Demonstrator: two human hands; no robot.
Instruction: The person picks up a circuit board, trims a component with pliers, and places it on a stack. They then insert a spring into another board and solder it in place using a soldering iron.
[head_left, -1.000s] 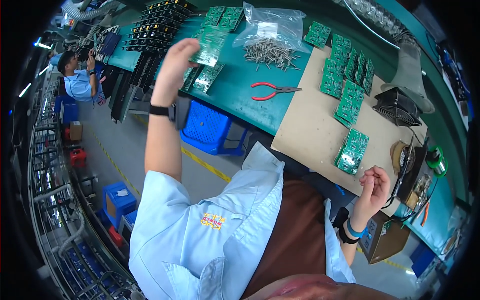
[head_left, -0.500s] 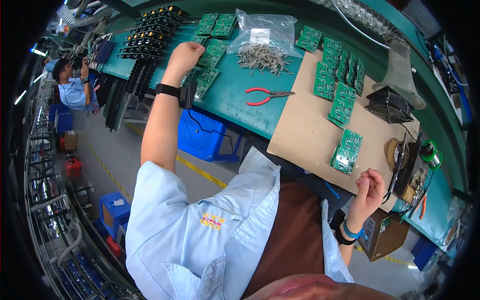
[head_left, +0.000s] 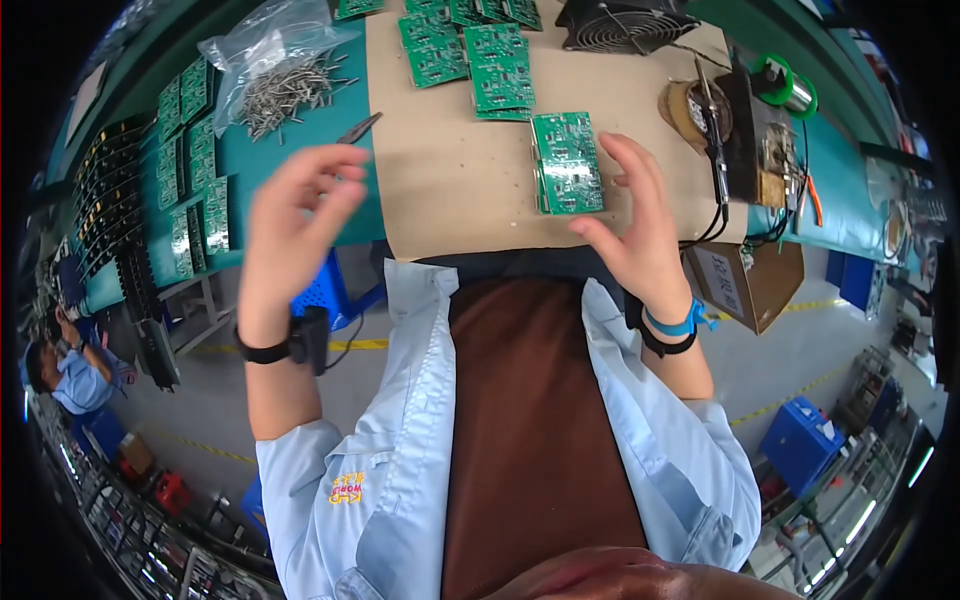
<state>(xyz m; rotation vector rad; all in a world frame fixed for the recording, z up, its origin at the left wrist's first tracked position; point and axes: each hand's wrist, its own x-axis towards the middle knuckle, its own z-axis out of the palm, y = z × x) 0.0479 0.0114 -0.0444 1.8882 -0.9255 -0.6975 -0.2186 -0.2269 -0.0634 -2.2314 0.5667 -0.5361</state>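
My right hand (head_left: 640,225) is beside a small stack of green circuit boards (head_left: 568,165) on the brown cardboard sheet (head_left: 450,190). Its thumb and fingers are spread along the stack's right side; I cannot tell whether they touch it. My left hand (head_left: 305,215) is raised over the green mat's edge, a little blurred, fingers apart and nothing visible in it. It hides most of the pliers, whose dark jaws (head_left: 360,128) poke out past the fingers. More green circuit boards (head_left: 500,70) lie in overlapping piles farther back on the cardboard.
A plastic bag (head_left: 268,50) and a heap of metal pins (head_left: 285,98) lie back left. Farther left are more boards (head_left: 205,150) and black racks (head_left: 110,190). Right stand a soldering iron (head_left: 714,140), solder spool (head_left: 790,88) and black fan (head_left: 625,28). A co-worker (head_left: 80,375) sits far left.
My view has turned right. My left hand has come back from the boards at the far left toward the middle, and my right hand has opened and moved up beside the stack.
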